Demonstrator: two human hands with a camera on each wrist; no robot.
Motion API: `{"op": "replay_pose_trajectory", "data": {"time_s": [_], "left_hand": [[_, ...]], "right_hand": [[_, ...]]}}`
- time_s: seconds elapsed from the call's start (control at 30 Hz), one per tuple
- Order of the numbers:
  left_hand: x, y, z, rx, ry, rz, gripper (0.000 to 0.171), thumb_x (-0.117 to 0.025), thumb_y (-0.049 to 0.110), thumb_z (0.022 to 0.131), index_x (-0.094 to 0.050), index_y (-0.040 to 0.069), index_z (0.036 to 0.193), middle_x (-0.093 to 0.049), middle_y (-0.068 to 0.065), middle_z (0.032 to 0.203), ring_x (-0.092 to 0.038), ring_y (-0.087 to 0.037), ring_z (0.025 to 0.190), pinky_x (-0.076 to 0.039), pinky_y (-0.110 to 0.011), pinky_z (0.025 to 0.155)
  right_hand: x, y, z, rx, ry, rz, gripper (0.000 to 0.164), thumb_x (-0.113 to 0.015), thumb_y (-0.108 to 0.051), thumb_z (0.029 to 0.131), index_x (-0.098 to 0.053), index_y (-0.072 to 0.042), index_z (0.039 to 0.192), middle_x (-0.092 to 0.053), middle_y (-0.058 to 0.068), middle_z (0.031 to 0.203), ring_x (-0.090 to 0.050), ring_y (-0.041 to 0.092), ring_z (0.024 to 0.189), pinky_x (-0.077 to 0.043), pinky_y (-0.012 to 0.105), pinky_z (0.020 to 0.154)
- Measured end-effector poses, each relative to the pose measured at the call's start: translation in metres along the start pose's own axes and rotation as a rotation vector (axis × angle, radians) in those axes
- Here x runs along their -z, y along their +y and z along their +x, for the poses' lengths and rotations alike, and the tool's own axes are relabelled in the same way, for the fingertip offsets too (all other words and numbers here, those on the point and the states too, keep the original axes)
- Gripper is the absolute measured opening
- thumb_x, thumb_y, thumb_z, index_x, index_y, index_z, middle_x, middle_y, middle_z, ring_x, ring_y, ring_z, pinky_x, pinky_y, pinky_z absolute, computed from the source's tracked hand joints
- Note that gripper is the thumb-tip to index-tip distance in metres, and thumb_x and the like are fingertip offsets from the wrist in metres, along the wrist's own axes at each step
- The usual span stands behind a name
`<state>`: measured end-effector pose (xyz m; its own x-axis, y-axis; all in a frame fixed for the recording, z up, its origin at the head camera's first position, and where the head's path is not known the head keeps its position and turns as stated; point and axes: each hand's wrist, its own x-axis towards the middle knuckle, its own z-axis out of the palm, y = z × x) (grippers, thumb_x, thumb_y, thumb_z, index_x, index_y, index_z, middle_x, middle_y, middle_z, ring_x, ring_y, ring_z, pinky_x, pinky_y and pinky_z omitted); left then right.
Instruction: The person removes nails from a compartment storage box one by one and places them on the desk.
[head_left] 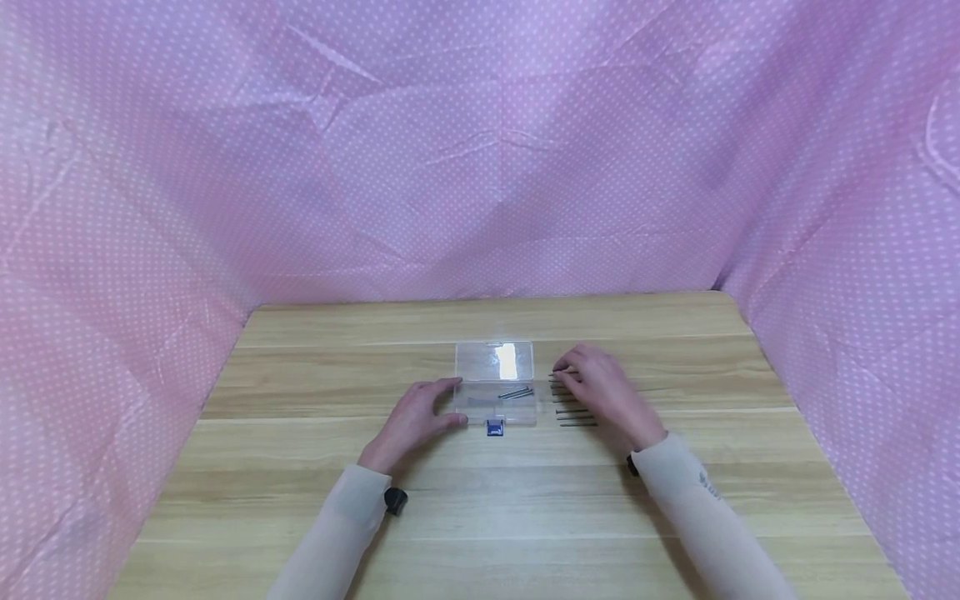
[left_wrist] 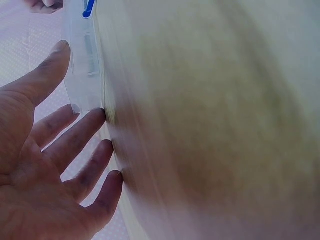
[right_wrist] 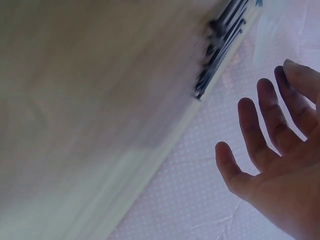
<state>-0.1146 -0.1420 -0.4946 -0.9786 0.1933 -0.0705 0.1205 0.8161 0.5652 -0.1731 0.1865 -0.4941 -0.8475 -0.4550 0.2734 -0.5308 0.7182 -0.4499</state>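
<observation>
A clear plastic box (head_left: 480, 408) lies with its lid (head_left: 476, 362) folded back and its blue latch (head_left: 495, 428) at the front. Several long metal screws or nails (head_left: 516, 393) rest inside, toward the right. My left hand (head_left: 411, 421) spreads round the box's left end; thumb and fingertips touch or nearly touch it. To the right of the box, more screws or nails (head_left: 573, 418) lie in a row on the table. Over the far end of this row is my right hand (head_left: 600, 383), thumb and forefinger close together. Nothing shows between those fingertips (right_wrist: 292, 67) in the right wrist view.
The wood-patterned table (head_left: 480, 517) carries the box and the row. Pink dotted cloth (head_left: 480, 167) hangs behind the table and on both sides. A black band piece (head_left: 395, 501) shows at the left wrist.
</observation>
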Motion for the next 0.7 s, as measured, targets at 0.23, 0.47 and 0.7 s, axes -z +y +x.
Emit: {"op": "replay_pose_trajectory", "data": {"time_s": [0.23, 0.47, 0.7], "left_hand": [[0.0, 0.0, 0.0, 0.003, -0.003, -0.007, 0.072, -0.085, 0.037, 0.086, -0.057, 0.016, 0.148, -0.06, -0.013, 0.145, -0.051, -0.037, 0.134, -0.041, -0.056, 0.113], [0.0, 0.0, 0.0, 0.01, -0.008, -0.009, 0.072, -0.085, 0.038, 0.086, -0.057, 0.017, 0.149, -0.059, -0.012, 0.145, -0.051, -0.036, 0.134, -0.041, -0.055, 0.113], [0.0, 0.0, -0.001, 0.009, -0.006, -0.01, 0.072, -0.085, 0.037, 0.086, -0.057, 0.017, 0.149, -0.06, -0.013, 0.144, -0.051, -0.036, 0.134, -0.042, -0.055, 0.113]], "right_hand": [[-0.004, -0.016, 0.0, 0.086, 0.023, -0.029, 0.012, -0.076, -0.012, 0.094, -0.077, -0.006, 0.104, -0.073, 0.009, 0.107, -0.068, 0.029, 0.103, -0.056, 0.049, 0.094], [-0.012, -0.028, 0.003, 0.149, 0.011, -0.041, 0.013, -0.081, -0.013, 0.091, -0.079, -0.009, 0.103, -0.072, 0.007, 0.105, -0.067, 0.026, 0.1, -0.055, 0.047, 0.091], [-0.014, -0.036, 0.009, 0.144, -0.044, -0.048, 0.011, -0.08, -0.014, 0.092, -0.081, -0.012, 0.103, -0.07, 0.005, 0.105, -0.064, 0.026, 0.101, -0.051, 0.049, 0.092]]}}
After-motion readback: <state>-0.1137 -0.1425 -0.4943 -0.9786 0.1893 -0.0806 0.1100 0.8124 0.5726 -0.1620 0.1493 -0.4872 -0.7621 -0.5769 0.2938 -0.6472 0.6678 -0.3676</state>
